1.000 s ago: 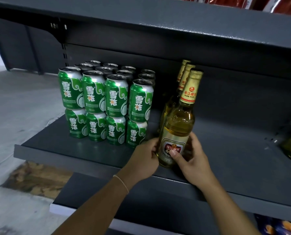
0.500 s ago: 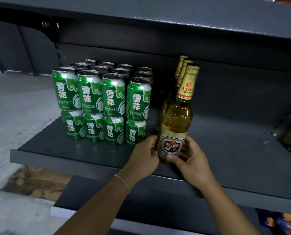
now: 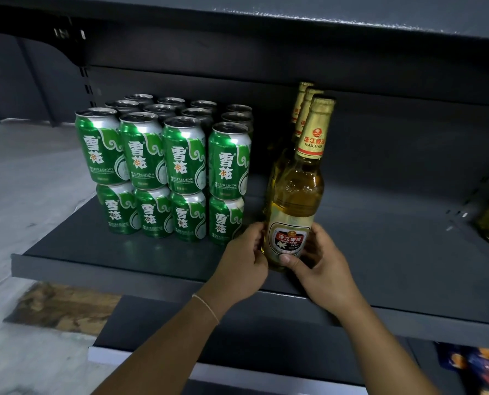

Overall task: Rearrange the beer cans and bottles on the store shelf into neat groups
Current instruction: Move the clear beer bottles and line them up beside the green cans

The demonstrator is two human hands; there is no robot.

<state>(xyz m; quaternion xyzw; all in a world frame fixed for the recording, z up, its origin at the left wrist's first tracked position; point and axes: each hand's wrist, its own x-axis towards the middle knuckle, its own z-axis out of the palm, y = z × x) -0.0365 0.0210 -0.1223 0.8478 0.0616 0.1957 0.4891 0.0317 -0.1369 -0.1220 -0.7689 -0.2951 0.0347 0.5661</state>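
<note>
Front gold-capped amber glass beer bottle [image 3: 293, 206], upright near the dark grey metal shelf's [image 3: 140, 252] front edge beside stacked green cans [image 3: 163, 169], clasped low at the label by left hand [image 3: 244, 265] and right hand [image 3: 320, 266]; likely heavy, smooth, breakable, best held at the body.

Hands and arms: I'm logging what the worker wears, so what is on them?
Both forearms are bare, with no sleeves or gloves in view. The left hand has a thin, pale string bracelet at the wrist. The right hand wears nothing visible.
</note>
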